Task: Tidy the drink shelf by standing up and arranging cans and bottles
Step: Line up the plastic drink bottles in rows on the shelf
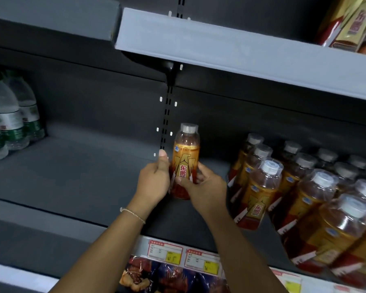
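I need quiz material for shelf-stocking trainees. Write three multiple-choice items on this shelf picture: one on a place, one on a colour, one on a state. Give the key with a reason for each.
1. Where do the water bottles stand?
A. At the far left of the shelf
B. On the shelf above
C. Among the orange bottles

2. What colour is the held bottle's label?
A. Blue
B. Orange-gold with red characters
C. Green

3. How is the single bottle held?
A. Lying flat, untouched
B. Upright, gripped by both hands
C. Upside down in one hand

Key: 1 A, the water bottles cluster at the left end of the shelf. 2 B, the held bottle shows an orange-gold label with red characters. 3 B, the left hand and right hand curl round its sides, cap up, left of the group of orange bottles.
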### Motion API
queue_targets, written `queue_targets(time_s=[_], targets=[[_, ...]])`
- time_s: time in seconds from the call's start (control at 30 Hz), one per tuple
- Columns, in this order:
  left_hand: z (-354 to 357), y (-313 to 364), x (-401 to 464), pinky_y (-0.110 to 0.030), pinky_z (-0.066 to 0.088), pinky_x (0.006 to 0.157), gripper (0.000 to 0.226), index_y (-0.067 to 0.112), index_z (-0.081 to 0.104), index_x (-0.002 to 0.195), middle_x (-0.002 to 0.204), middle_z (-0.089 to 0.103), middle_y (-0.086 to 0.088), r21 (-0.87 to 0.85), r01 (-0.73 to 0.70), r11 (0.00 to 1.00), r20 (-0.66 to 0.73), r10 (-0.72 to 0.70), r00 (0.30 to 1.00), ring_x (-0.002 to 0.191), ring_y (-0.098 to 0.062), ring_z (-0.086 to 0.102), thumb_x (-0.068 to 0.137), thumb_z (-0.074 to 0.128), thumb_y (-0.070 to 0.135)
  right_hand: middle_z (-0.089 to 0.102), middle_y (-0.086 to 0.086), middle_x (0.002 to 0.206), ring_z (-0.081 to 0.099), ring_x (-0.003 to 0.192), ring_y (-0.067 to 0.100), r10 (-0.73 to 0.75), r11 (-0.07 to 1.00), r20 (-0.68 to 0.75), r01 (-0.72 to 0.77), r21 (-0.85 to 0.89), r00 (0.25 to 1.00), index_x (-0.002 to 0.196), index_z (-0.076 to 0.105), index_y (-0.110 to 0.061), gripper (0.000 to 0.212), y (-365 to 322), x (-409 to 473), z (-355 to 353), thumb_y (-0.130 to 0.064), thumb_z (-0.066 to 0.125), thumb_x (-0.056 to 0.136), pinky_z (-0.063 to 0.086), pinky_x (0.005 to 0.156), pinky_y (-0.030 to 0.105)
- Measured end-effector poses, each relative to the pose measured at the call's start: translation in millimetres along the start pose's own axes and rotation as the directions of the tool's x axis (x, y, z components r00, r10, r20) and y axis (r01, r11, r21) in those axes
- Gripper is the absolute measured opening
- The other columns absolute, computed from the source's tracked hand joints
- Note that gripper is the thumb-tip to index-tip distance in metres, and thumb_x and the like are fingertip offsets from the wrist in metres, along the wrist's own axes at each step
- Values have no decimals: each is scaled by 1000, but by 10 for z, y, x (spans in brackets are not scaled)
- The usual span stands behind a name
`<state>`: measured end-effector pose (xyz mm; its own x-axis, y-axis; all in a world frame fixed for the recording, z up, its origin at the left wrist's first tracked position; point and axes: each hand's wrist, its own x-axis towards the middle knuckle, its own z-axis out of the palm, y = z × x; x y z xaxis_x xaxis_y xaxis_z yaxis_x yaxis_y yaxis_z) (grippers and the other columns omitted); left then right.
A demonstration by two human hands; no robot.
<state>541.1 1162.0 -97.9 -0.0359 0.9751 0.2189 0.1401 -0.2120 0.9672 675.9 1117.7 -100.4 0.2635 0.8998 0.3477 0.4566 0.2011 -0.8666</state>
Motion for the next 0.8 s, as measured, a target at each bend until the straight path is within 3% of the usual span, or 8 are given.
queue_targets(time_s=[0.1, 0.33, 0.47, 0.6, 0.7, 0.8], targets=[[58, 141, -251, -33, 53, 74, 84, 8, 74, 77, 72, 73, -3, 109, -43, 993, -1, 43, 999, 73, -10, 67, 96, 17, 67, 76, -17, 102, 70, 95, -2, -25, 999, -3, 25, -30, 1000, 119, 69, -33, 42, 6, -219, -188, -28, 83, 80, 59, 91, 36], [352, 281, -847, -43, 55, 79, 87, -1, 70, 81, 72, 72, -8, 80, -65, 995, -38, 68, 997, 75, -19, 69, 93, 22, 71, 74, -21, 102, 68, 98, -5, -33, 998, -29, 31, -49, 999, 116, 68, -32, 38, 141, -697, -669, -31, 82, 80, 57, 93, 36], [543, 328, -1123, -40, 56, 76, 85, 2, 69, 78, 69, 71, -5, 74, -52, 996, -69, 57, 996, 69, -13, 67, 90, 24, 73, 66, -39, 96, 62, 97, -17, 1, 1000, -65, -3, -27, 998, 129, 59, -39, 60, 240, -905, -894, -31, 86, 77, 53, 90, 18], [755, 341, -1361, -46, 56, 76, 83, 0, 69, 77, 68, 71, -8, 58, -89, 994, -27, 91, 995, 70, -17, 68, 95, 25, 68, 66, -18, 127, 52, 95, -30, 62, 998, -74, -59, 39, 995, 145, 55, -23, 76, 366, -1066, -1117, -31, 87, 76, 44, 84, -1], [902, 319, -1479, -49, 55, 80, 82, -2, 69, 82, 75, 72, -13, 45, -106, 993, 24, 105, 994, 78, -25, 69, 93, 25, 67, 66, -6, 134, 52, 93, -31, 81, 994, -83, -75, 78, 993, 146, 54, -19, 76, 444, -1165, -1262, -25, 86, 78, 43, 80, -3], [1041, 290, -1572, -53, 53, 83, 84, -6, 66, 89, 85, 71, -20, 12, -96, 995, 42, 96, 995, 86, -33, 68, 89, 27, 69, 67, -11, 128, 51, 95, -33, 89, 994, -92, -82, 78, 992, 148, 51, -20, 77, 503, -1243, -1382, -21, 85, 79, 42, 78, -4]])
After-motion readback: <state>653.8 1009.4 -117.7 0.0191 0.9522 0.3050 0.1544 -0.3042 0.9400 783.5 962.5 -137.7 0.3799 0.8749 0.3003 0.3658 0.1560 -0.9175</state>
